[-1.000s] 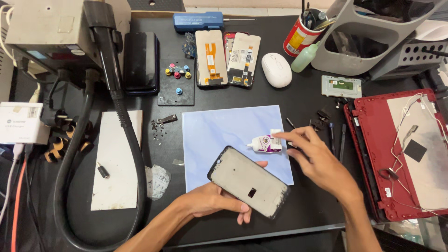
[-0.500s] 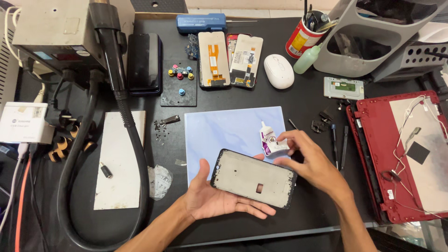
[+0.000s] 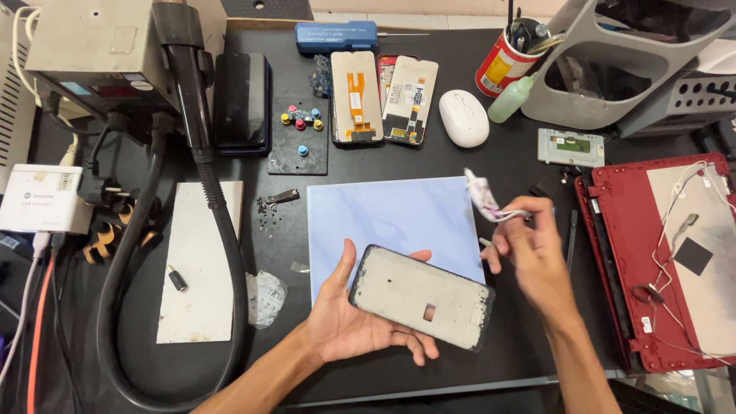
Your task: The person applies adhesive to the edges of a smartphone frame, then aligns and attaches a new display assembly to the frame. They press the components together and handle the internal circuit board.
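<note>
My left hand (image 3: 346,320) holds a grey phone frame (image 3: 421,295) with a black rim, palm up, over the near edge of a pale blue mat (image 3: 391,215). The frame has a small square hole near its middle. My right hand (image 3: 535,257) is lifted to the right of the frame and grips a small white and purple glue tube (image 3: 484,196), its nozzle pointing up and left. The tube is above the mat's right edge, apart from the frame.
Two phone screens (image 3: 383,97), a white mouse (image 3: 463,117), a green bottle (image 3: 510,99) and a red tool cup (image 3: 502,63) lie at the back. A red laptop shell (image 3: 665,261) is on the right. A black hose (image 3: 201,153) and white board (image 3: 198,261) are on the left.
My right hand picked the glue tube up off the mat and raised it to the right. My left hand turned the frame and brought it nearer to me.
</note>
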